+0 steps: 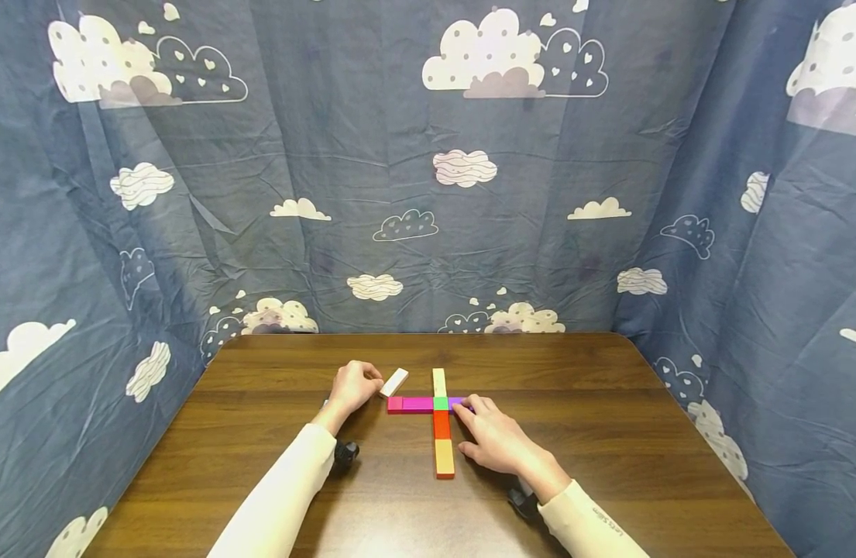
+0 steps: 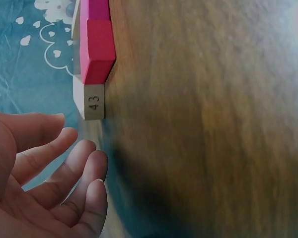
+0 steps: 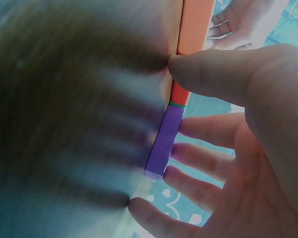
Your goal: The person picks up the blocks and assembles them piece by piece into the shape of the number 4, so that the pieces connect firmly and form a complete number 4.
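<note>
My left hand [image 1: 358,384] hovers beside a loose white block [image 1: 394,382], its fingers loosely bent with nothing between them. In the left wrist view that pale block [image 2: 94,101] shows the number 43 on its end. Fingertips of my right hand [image 1: 497,438] touch a purple block [image 3: 165,141], while the thumb rests apart on the table. The purple block forms the right arm of a flat cross of blocks: green [image 1: 441,403] at the centre, cream [image 1: 438,382] behind, red [image 1: 441,425] then orange [image 1: 445,459] in front, magenta [image 1: 418,405] then pink [image 1: 395,405] leftward.
The brown wooden table [image 1: 595,434] carries the cross near its middle. Behind and at both sides hangs a blue curtain [image 1: 372,186] with cloud prints. Black wrist-camera mounts [image 1: 345,453] sit beneath both wrists.
</note>
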Demonstrator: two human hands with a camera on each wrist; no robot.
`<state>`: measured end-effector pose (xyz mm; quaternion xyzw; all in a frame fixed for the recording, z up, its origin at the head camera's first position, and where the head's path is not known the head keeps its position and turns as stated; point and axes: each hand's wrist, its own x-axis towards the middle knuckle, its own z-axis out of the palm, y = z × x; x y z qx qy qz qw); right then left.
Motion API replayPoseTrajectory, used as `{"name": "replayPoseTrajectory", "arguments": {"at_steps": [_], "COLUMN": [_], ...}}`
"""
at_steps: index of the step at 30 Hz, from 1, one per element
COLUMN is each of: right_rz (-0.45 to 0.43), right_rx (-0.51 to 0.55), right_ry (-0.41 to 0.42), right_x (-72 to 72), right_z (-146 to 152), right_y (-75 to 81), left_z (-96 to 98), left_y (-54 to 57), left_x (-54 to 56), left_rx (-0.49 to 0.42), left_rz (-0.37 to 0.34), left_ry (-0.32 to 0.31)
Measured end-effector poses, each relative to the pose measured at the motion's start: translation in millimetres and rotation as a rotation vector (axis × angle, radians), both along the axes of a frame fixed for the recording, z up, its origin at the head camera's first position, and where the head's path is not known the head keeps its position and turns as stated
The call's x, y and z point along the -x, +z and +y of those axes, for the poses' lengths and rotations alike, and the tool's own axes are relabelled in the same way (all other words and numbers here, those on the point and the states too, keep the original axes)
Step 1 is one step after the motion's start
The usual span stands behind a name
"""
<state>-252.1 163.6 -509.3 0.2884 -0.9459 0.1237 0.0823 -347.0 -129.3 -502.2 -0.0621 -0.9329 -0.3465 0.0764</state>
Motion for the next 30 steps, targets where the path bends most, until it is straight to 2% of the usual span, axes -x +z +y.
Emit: {"name": "replayPoseTrajectory", "arguments": {"at_steps": [15,26,30], "right_rz": [-0.005,-0.013,-0.016], "right_rx": [-0.008,-0.015,-0.020], "right_ry": [-0.010,-0.016,-0.025], "right_x": [-0.9,0.2,0.0], "right_z": [0,-2,-2], "right_y": [1.4,0.0,-0.1], "left_z": [-22.5,-53.3,-65.6], "left_y": [20.4,23.3,22.8], "left_x": [-1.9,-8.6,-12.7], "left_rx": [0.012,0.047,0.045], "left_rz": [0.014,0.020,-0.011], "left_ry": [-0.084,-0.188,-0.226]}}
